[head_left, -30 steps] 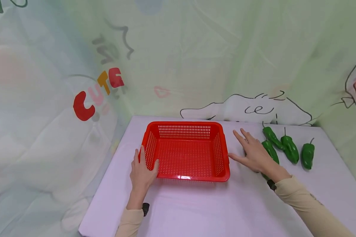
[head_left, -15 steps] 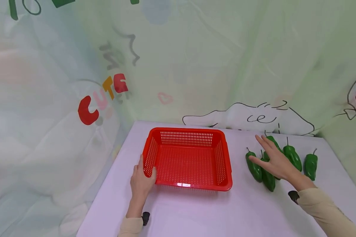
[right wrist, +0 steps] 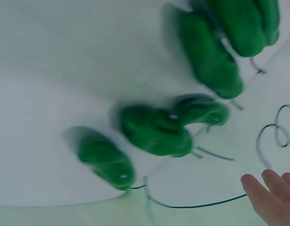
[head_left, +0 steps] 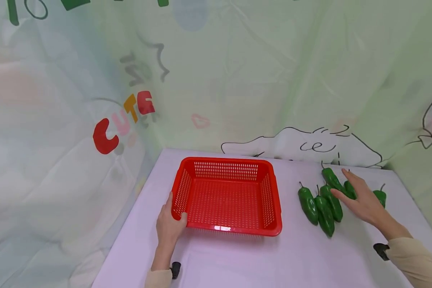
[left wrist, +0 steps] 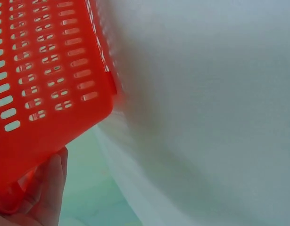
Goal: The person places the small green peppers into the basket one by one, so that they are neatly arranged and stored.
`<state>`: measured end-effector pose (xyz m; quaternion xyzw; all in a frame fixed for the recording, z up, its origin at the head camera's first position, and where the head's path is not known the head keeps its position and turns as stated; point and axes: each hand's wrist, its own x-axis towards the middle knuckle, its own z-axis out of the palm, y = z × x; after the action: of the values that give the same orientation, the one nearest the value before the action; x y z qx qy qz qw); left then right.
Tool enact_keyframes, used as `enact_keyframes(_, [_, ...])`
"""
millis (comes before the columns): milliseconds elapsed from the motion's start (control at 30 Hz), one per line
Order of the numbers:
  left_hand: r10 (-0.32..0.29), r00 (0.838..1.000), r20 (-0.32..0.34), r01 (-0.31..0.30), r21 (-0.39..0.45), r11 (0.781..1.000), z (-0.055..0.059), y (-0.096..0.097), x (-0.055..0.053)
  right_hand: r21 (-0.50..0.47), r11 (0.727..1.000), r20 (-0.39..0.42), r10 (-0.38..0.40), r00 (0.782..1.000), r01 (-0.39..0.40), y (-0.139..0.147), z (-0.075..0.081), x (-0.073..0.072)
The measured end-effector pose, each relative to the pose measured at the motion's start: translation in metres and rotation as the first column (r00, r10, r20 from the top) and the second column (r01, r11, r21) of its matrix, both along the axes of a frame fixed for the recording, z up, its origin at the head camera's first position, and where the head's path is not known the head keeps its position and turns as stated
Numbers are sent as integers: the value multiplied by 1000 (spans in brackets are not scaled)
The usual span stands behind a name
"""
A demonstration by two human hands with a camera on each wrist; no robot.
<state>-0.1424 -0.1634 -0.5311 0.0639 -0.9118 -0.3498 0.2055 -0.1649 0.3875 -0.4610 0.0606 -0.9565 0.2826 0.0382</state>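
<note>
A red plastic basket (head_left: 234,230) with perforated walls stands on the table, its inside facing up. My left hand (head_left: 170,226) grips its front left corner, thumb over the rim and fingers along the outer wall. In the left wrist view, fingers (left wrist: 49,188) curl under the basket's rim (left wrist: 50,136). To the right of the basket lie several green peppers (head_left: 325,216) with stems toward the back. Above the right-hand ones hovers my right hand (head_left: 361,202), fingers extended, holding nothing; it partly hides two peppers. The right wrist view shows peppers (right wrist: 211,61) slightly blurred beside the fingertips (right wrist: 251,183).
A white table (head_left: 259,264) carries everything. Behind it and at the left hangs a pale printed curtain (head_left: 237,80) with letters and line drawings, close to the table's back edge.
My right hand has moved right, from beside the basket across the peppers, uncovering the left-hand ones. My left hand stays at the basket's corner, its thumb now closer on the rim.
</note>
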Motion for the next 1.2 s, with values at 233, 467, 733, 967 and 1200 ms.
enact_keyframes(233, [-18, 999, -39, 18, 13, 1000, -6, -4, 3, -34, 999, -11, -36, 999, 35, 23, -12, 5])
enact_keyframes(467, [-31, 999, -38, 33, 38, 999, -8, -4, 10, 37, 995, -18, -88, 996, 88, 38, -26, 10])
enact_keyframes(733, [-19, 999, -39, 20, 28, 999, -13, -3, 20, 113, 982, 36, -155, 987, 150, 59, -53, 16])
enact_keyframes(967, [-3, 1000, -11, 3, 39, 999, -13, -1, 24, 133, 975, 110, -195, 975, 180, 66, -71, 19])
enact_keyframes(1200, [0, 1000, -9, 1, 38, 999, -13, -1, 23, 99, 970, 37, -227, 973, 222, 66, -80, 20])
